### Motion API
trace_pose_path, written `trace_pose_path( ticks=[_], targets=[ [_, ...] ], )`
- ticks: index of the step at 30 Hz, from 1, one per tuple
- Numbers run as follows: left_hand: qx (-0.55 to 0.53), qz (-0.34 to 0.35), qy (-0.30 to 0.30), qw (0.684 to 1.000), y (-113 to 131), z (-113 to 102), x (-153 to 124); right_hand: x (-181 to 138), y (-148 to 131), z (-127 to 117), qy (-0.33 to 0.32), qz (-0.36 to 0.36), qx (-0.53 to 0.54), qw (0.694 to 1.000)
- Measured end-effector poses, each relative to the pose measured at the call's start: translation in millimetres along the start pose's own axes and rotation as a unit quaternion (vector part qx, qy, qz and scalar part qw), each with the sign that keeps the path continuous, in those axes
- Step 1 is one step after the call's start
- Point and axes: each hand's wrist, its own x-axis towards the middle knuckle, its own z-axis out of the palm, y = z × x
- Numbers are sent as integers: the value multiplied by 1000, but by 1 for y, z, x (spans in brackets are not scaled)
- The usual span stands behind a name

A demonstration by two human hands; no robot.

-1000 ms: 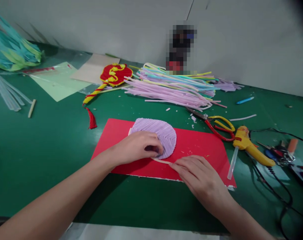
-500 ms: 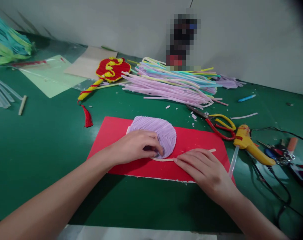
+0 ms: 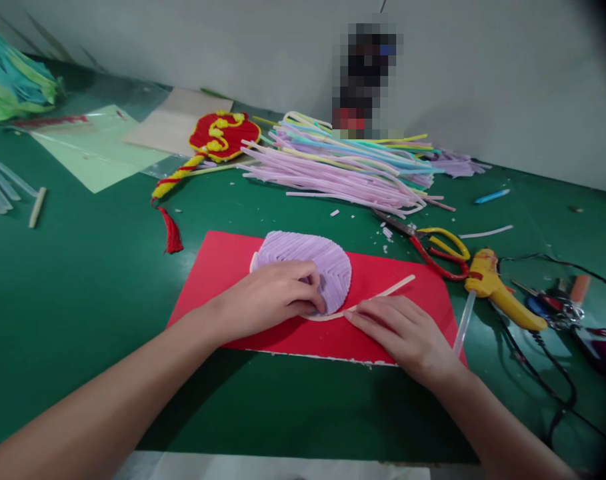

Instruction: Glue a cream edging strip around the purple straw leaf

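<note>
A purple oval piece made of ridged strips (image 3: pixel 307 257) lies on a red card (image 3: pixel 223 267) on the green table. My left hand (image 3: pixel 267 297) rests on the oval's near edge, fingers curled and pressing it down. My right hand (image 3: pixel 400 330) lies on the card to the right, its fingertips pinching a thin cream strip (image 3: pixel 383 293). That strip bends round the oval's lower edge and its free end points up to the right.
Behind the card lie a heap of pastel strips (image 3: pixel 343 167) and a red and yellow fan with a tassel (image 3: pixel 217 137). Red and yellow scissors (image 3: pixel 433 243), a yellow glue gun (image 3: pixel 500 290) with black cables and more tools lie at the right.
My right hand has moved up and left toward the oval, swinging the cream strip's free end upward so it curves closer along the oval's edge. My left hand stays put.
</note>
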Motion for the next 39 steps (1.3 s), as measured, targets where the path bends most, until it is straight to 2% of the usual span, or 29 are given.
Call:
trace_pose_path(
  ticks=[4,10,16,22,29,39],
  targets=[
    [-46,14,-16,999,2,0,1,2,1,1,8,4,10,1000],
    [-77,-2,-35,996,0,-4,3,0,2,3,3,9,29,1000],
    [-57,10,0,998,-2,2,6,-2,2,4,2,20,55,998],
    [-49,-13,25,998,0,8,10,-4,3,5,-2,30,66,997],
    [-67,-46,28,996,3,10,12,-5,4,6,-2,39,80,996],
    [-54,-38,26,997,2,11,12,-4,5,9,0,57,87,995]
  ],
)
